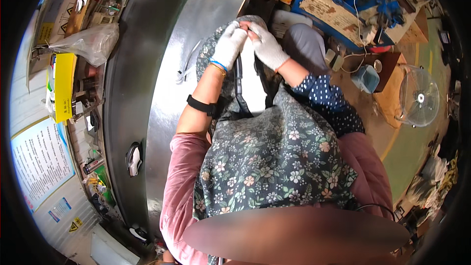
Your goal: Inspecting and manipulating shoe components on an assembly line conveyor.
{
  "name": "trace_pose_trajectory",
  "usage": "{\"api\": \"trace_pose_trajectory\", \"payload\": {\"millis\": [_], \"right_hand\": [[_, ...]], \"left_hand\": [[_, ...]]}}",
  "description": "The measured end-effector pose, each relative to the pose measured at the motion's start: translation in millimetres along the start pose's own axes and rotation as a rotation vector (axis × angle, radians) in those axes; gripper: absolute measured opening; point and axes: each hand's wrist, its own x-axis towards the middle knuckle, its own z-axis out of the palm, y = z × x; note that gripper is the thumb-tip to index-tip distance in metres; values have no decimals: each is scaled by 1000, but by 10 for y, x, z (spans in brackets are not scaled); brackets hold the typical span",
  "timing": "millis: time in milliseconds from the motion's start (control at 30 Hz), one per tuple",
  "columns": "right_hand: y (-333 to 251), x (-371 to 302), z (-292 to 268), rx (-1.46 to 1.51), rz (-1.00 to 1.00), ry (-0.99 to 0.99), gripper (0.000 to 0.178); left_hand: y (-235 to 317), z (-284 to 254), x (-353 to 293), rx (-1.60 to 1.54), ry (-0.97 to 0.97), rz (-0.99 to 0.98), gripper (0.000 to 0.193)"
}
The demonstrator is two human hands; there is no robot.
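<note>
Pinching dark cable [239, 76], both gloved hands' fingers [245, 27] clamped; steel bench [167, 98]; fan [418, 97] right.

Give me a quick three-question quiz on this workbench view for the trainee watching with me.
1. True or false: both the left hand and the right hand wear white gloves.
2. Multiple choice: where do the two hands meet? A) over the yellow box B) at the far edge of the floral fabric, above the metal table C) on the fan
3. Fill in: a black ____ circles the left forearm.

Key: 1 true. 2 B. 3 band.
</note>
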Motion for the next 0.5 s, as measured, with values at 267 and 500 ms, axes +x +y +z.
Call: {"api": "trace_pose_trajectory", "payload": {"millis": [267,500], "right_hand": [[-83,-987,-404,-41,317,-547,81],[108,-1325,21,-503,363,-373,70]], "left_hand": [[-19,32,-73,-51,89,9,23],[-60,-51,63,21,67,109,17]]}}
